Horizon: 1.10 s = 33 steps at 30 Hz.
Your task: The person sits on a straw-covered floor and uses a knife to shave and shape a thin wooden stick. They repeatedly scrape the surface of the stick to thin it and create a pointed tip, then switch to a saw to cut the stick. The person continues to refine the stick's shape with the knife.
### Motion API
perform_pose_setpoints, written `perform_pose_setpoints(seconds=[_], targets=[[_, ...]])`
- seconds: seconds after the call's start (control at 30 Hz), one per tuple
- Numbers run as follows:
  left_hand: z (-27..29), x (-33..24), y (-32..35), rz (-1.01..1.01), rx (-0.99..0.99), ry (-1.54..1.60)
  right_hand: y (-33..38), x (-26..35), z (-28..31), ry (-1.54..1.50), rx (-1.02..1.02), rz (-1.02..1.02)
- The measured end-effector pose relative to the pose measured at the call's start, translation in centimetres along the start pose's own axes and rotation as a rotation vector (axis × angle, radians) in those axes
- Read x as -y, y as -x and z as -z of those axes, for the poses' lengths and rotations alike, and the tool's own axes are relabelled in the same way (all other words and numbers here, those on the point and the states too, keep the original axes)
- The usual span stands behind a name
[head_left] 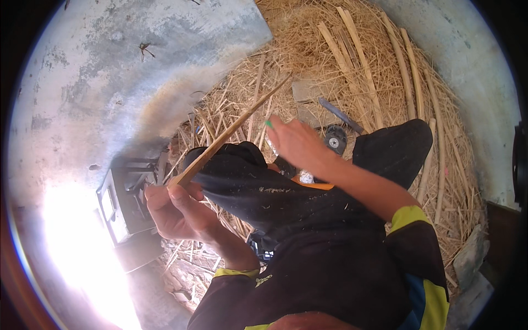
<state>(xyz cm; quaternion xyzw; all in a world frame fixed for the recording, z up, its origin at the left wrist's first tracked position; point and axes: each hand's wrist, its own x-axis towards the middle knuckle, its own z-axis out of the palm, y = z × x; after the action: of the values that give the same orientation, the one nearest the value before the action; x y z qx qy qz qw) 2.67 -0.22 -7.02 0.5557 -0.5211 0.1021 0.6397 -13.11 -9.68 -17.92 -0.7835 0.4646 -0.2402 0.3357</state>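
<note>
Above the bed of shavings (294,33), a strip was held by one end

The pale wooden strip (231,129) slanted over the left trouser leg (234,187), its near end pinched between thumb and fingers of the left hand (181,212). It looked already split and narrowed; whether its shaping was complete could not be told. The right hand (300,142) stood apart, fingers partly curled, its hold unclear. Beyond lay a blade (340,114); loose strips (363,60) lay toward the bed's far right edge.

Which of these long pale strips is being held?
The tapering strip with its near end pinched in the left grip; the other long strips lie on the straw litter.
</note>
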Motion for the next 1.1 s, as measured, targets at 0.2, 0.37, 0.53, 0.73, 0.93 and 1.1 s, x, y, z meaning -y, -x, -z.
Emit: perform_pose_setpoints(seconds=[0.2, 0.37, 0.53, 0.73, 0.93, 1.1], targets=[[-1.1, -1.0, 1.2, 0.061, -0.136, -0.028, 1.3, 3.2, -0.2, -0.145, -0.037, 0.101], [-0.9, -0.8, 0.6, 0.158, -0.191, 0.006, -1.1, -2.1, -2.7, -0.084, -0.013, -0.07], [-1.1, -0.4, 0.8, 0.127, -0.2, 0.102, -0.9, 0.9, -2.9, -0.249, -0.113, 0.184], [-0.6, 0.6, 0.5, 0.1, -0.152, 0.033, -3.5, -5.0, -2.2, -0.061, -0.038, -0.169], [0.0, -0.1, 0.4, 0.074, -0.01, 0.05, 2.3, 6.2, 2.1, -0.501, 0.049, 0.133], [-0.2, 1.0, 0.2, -0.046, 0.078, 0.044, 3.6, 7.1, 1.6, -0.287, -0.003, 0.185]])
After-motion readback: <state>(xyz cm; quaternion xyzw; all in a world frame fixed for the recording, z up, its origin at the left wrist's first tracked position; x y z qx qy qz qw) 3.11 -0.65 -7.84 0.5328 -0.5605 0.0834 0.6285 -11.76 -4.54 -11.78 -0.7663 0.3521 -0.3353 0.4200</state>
